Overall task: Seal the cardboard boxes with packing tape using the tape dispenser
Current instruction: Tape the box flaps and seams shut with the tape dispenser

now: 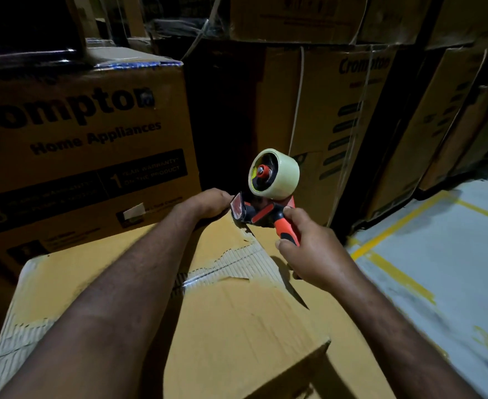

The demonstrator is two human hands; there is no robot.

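Note:
A brown cardboard box fills the lower middle of the head view, its top torn near the far edge with bare corrugation and a strip of clear tape showing. My right hand grips the orange and black handle of the tape dispenser, which carries a roll of clear tape and sits at the box's far edge. My left hand reaches over that far edge just left of the dispenser's nose, fingers curled down over the edge; what they touch is hidden.
A large printed carton stands close behind on the left. More stacked cartons line the back and right. Grey floor with yellow lines lies to the right of the box.

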